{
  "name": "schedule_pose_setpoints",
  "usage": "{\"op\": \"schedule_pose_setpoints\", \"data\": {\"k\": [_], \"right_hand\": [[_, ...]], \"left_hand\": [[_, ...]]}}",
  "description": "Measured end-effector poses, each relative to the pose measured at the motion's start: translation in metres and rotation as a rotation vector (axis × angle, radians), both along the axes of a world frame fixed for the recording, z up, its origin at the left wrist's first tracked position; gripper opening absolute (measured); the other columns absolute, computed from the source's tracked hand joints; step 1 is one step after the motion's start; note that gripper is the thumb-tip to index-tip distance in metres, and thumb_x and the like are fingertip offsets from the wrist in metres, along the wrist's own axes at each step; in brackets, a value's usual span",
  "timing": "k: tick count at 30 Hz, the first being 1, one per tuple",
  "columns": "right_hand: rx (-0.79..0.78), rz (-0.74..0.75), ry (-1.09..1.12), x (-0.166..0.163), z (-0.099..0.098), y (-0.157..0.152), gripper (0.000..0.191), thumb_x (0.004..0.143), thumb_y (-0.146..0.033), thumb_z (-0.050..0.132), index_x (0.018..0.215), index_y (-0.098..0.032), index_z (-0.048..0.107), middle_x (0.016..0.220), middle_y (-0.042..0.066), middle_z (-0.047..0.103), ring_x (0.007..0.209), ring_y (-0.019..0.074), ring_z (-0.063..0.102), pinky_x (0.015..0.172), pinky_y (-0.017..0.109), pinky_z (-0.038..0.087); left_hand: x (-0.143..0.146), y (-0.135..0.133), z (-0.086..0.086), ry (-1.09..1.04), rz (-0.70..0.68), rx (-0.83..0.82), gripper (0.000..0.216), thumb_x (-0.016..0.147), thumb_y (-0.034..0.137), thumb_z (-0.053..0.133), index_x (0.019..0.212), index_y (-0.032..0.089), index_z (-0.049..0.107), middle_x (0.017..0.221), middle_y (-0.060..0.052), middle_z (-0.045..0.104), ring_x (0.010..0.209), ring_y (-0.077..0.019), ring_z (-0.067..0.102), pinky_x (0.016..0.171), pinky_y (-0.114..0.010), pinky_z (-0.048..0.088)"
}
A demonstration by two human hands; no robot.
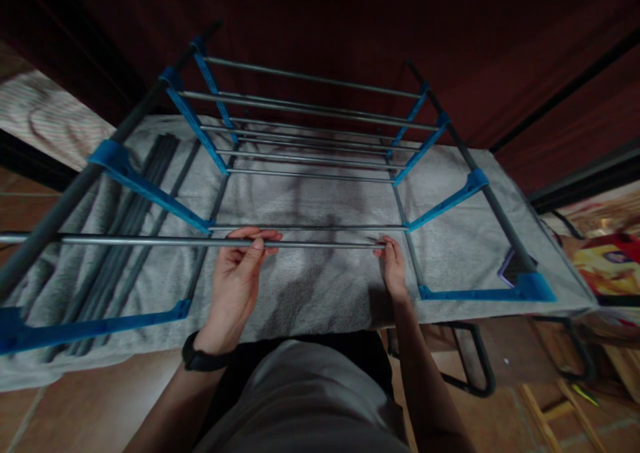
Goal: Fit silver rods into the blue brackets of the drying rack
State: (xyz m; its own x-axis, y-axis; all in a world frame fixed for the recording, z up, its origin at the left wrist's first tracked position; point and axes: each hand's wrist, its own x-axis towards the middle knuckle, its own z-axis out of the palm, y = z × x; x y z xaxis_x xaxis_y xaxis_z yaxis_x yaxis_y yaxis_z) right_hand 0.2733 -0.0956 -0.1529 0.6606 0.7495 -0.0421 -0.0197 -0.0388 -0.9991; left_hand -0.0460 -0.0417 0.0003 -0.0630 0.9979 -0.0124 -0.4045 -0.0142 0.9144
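Both of my hands hold one long grey metal rod [320, 244], level across the front of a partly built rack. My left hand [240, 266] pinches it near the middle between thumb and fingers. At its right end, the fingertips of my right hand [391, 259] are closed on it. The rod's other end runs out past the left side of the view. Around it stands the rack's frame, with blue plastic brackets [450, 201] on dark grey tubes [505, 223]. Several crossbars [310, 113] span the rack's far part, and another crossbar [310, 227] lies just beyond my hands.
Several loose grey rods [120, 239] lie on the grey cloth [320, 293] at the left. A phone-like dark object [511, 267] rests near the right front tube. Black metal chair legs [480, 373] and a wooden frame [557, 409] are on the right below.
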Motion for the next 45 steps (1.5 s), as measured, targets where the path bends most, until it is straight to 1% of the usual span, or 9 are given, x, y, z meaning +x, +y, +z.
{"op": "schedule_pose_setpoints", "data": {"k": [7,13,15,19,23,30,38,42,45], "right_hand": [[-0.018,0.015,-0.092,-0.005,0.000,0.000,0.033,0.094,-0.049,0.060,0.111,-0.023,0.072,0.111,0.003,0.073,0.081,0.0147,0.063,0.086,0.031,0.054],[0.063,0.007,-0.017,-0.006,0.000,-0.001,0.024,0.088,-0.037,0.064,0.108,-0.027,0.071,0.119,0.000,0.070,0.091,0.0144,0.063,0.090,0.031,0.053],[0.065,0.026,-0.018,-0.006,0.000,-0.002,0.026,0.084,-0.033,0.068,0.109,-0.027,0.071,0.113,0.000,0.070,0.090,0.0153,0.063,0.091,0.032,0.052],[0.009,0.042,-0.074,-0.005,-0.003,-0.003,0.033,0.082,-0.031,0.072,0.114,-0.025,0.070,0.091,-0.002,0.068,0.082,0.0182,0.060,0.090,0.036,0.052],[-0.005,0.025,-0.212,-0.005,-0.003,-0.004,0.031,0.083,-0.032,0.070,0.113,-0.023,0.070,0.097,0.002,0.068,0.082,0.0185,0.059,0.092,0.039,0.052],[-0.033,0.055,-0.487,-0.009,0.015,-0.034,0.025,0.092,-0.039,0.062,0.111,-0.028,0.074,0.118,0.007,0.065,0.117,0.0246,0.058,0.114,0.046,0.043],[-0.138,-0.006,-0.572,-0.008,0.011,-0.068,0.029,0.092,-0.044,0.063,0.112,-0.029,0.077,0.111,0.009,0.063,0.112,0.0277,0.060,0.114,0.050,0.044],[-0.138,0.025,-0.528,-0.007,0.011,-0.077,0.031,0.092,-0.045,0.065,0.118,-0.031,0.074,0.116,0.008,0.068,0.113,0.0272,0.063,0.115,0.048,0.044],[-0.136,0.070,-0.530,-0.007,0.009,-0.083,0.030,0.092,-0.045,0.067,0.117,-0.031,0.074,0.112,0.007,0.072,0.113,0.0283,0.064,0.115,0.050,0.044]], "left_hand": [[0.001,0.001,-0.009,-0.013,-0.019,-0.034,0.027,0.081,0.033,0.085,0.100,0.022,0.070,0.100,-0.005,0.077,0.099,-0.0209,0.073,0.084,-0.031,0.056],[-0.002,0.005,-0.020,-0.090,0.023,-0.123,0.026,0.077,0.031,0.088,0.094,0.022,0.071,0.096,-0.004,0.077,0.097,-0.0190,0.073,0.082,-0.029,0.056],[-0.003,0.006,-0.024,-0.118,0.034,-0.162,0.025,0.076,0.029,0.089,0.091,0.021,0.071,0.093,-0.004,0.077,0.095,-0.0182,0.073,0.082,-0.028,0.057],[-0.006,0.008,-0.033,-0.141,0.054,-0.213,0.022,0.075,0.028,0.089,0.086,0.021,0.072,0.089,-0.003,0.076,0.092,-0.0166,0.073,0.080,-0.026,0.057],[-0.009,0.009,-0.036,-0.153,0.071,-0.225,0.026,0.073,0.029,0.092,0.085,0.020,0.072,0.090,-0.002,0.076,0.091,-0.0157,0.073,0.079,-0.025,0.057],[-0.011,0.011,-0.034,-0.143,0.054,-0.234,0.028,0.073,0.033,0.092,0.084,0.020,0.070,0.086,-0.002,0.076,0.088,-0.0158,0.073,0.077,-0.025,0.057],[-0.006,0.007,-0.039,-0.119,-0.059,-0.253,0.029,0.072,0.027,0.092,0.091,0.020,0.072,0.092,-0.004,0.077,0.098,-0.0201,0.074,0.083,-0.029,0.058],[-0.004,0.004,-0.040,-0.076,-0.126,-0.225,0.032,0.072,0.025,0.091,0.097,0.020,0.072,0.097,-0.006,0.078,0.101,-0.0223,0.074,0.084,-0.031,0.058],[0.000,0.002,-0.039,-0.047,-0.137,-0.213,0.030,0.073,0.026,0.090,0.096,0.021,0.072,0.097,-0.006,0.078,0.099,-0.0221,0.074,0.082,-0.031,0.058]]}}
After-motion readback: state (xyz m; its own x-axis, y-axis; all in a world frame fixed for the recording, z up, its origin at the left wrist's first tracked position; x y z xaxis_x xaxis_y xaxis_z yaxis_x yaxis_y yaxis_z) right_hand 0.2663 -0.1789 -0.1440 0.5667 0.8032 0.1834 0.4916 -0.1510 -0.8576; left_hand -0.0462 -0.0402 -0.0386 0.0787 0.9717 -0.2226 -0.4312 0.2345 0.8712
